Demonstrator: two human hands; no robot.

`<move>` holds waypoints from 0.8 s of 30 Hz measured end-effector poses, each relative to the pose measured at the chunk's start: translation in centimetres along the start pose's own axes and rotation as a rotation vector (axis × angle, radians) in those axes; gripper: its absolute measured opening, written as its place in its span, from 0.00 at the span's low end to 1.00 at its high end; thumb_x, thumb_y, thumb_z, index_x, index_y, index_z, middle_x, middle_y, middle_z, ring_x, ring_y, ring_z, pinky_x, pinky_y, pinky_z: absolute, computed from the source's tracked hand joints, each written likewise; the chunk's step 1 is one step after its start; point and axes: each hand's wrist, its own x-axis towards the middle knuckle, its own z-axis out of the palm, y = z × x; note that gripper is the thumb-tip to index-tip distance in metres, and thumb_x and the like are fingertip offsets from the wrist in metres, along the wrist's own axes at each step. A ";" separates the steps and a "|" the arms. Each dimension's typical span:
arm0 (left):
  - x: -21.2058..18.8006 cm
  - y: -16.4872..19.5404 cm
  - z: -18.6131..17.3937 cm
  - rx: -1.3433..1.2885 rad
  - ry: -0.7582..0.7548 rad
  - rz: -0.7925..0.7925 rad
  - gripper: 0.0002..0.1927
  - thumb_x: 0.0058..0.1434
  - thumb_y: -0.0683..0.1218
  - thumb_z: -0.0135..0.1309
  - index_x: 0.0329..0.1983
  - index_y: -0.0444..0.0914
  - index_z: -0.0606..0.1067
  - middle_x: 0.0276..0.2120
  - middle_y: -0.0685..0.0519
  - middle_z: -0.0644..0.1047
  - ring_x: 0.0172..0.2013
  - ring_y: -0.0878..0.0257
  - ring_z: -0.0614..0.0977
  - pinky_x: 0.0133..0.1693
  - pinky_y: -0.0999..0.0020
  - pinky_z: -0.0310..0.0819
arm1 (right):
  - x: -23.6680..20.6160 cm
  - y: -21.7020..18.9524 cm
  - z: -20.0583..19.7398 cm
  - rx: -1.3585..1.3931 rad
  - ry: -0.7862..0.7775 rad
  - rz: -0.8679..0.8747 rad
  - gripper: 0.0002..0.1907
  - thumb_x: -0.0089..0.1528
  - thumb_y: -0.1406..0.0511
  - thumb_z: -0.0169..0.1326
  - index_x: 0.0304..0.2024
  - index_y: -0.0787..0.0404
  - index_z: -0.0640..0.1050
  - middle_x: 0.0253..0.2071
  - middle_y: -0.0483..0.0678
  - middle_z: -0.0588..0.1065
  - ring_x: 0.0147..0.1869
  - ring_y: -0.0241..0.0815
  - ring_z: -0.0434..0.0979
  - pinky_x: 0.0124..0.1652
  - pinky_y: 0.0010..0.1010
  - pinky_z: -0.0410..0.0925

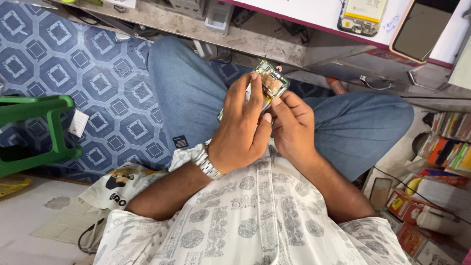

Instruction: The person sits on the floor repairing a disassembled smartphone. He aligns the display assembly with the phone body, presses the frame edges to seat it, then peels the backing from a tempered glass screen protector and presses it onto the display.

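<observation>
I hold an opened phone (271, 82) with its green circuit board and metal shields showing, above my lap in blue jeans. My left hand (241, 128), with a metal watch on the wrist, wraps the phone's left side, its fingers reaching up over the board. My right hand (293, 122) grips the lower right edge, thumb pressed near the board. Most of the phone's body is hidden behind both hands.
A white-topped workbench (314, 13) runs along the top, with another opened phone (362, 15) and a dark phone screen (421, 29) on it. A green plastic stool (34, 132) stands at left on the blue patterned floor. Boxes and packets (431, 196) pile at right.
</observation>
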 end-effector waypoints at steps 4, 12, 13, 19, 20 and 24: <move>0.0 1.9 -2.7 -0.006 0.003 0.089 0.33 0.71 0.40 0.51 0.75 0.26 0.55 0.69 0.32 0.61 0.69 0.40 0.66 0.72 0.47 0.59 | -0.5 -1.5 0.9 0.015 -0.002 0.031 0.13 0.75 0.68 0.47 0.57 0.72 0.74 0.49 0.55 0.78 0.49 0.42 0.81 0.48 0.37 0.76; 0.0 3.2 -6.3 -0.503 -0.036 -0.264 0.28 0.64 0.43 0.59 0.64 0.27 0.67 0.47 0.46 0.79 0.30 0.71 0.82 0.30 0.75 0.76 | -3.8 -5.7 1.6 0.093 -0.133 0.087 0.15 0.75 0.71 0.42 0.60 0.78 0.71 0.57 0.62 0.76 0.61 0.50 0.79 0.61 0.41 0.72; -0.2 3.2 -6.3 -0.566 -0.113 -0.279 0.20 0.66 0.43 0.59 0.57 0.29 0.71 0.39 0.50 0.78 0.28 0.73 0.78 0.28 0.75 0.71 | -4.2 -5.9 1.7 0.082 -0.143 0.090 0.16 0.74 0.71 0.42 0.60 0.78 0.71 0.57 0.62 0.76 0.61 0.50 0.79 0.62 0.41 0.71; -1.6 3.8 -5.7 -0.616 -0.226 -0.274 0.10 0.67 0.44 0.60 0.34 0.34 0.76 0.19 0.60 0.72 0.20 0.77 0.67 0.21 0.74 0.59 | -4.7 -6.4 1.7 0.051 -0.217 0.055 0.15 0.72 0.72 0.46 0.58 0.77 0.73 0.55 0.60 0.77 0.60 0.47 0.79 0.63 0.38 0.71; -1.7 3.7 -5.7 -0.594 -0.241 -0.248 0.10 0.66 0.45 0.60 0.33 0.34 0.75 0.19 0.60 0.71 0.19 0.77 0.68 0.21 0.74 0.59 | -4.5 -6.5 1.6 0.023 -0.244 0.037 0.14 0.71 0.72 0.48 0.57 0.76 0.74 0.53 0.58 0.78 0.57 0.44 0.79 0.61 0.36 0.72; -1.9 3.7 -5.5 -0.589 -0.294 -0.169 0.15 0.66 0.45 0.61 0.27 0.35 0.70 0.20 0.58 0.70 0.19 0.76 0.68 0.21 0.73 0.59 | -3.8 -7.3 1.2 -0.190 -0.205 0.135 0.06 0.67 0.76 0.59 0.46 0.73 0.77 0.44 0.53 0.80 0.44 0.35 0.79 0.44 0.27 0.73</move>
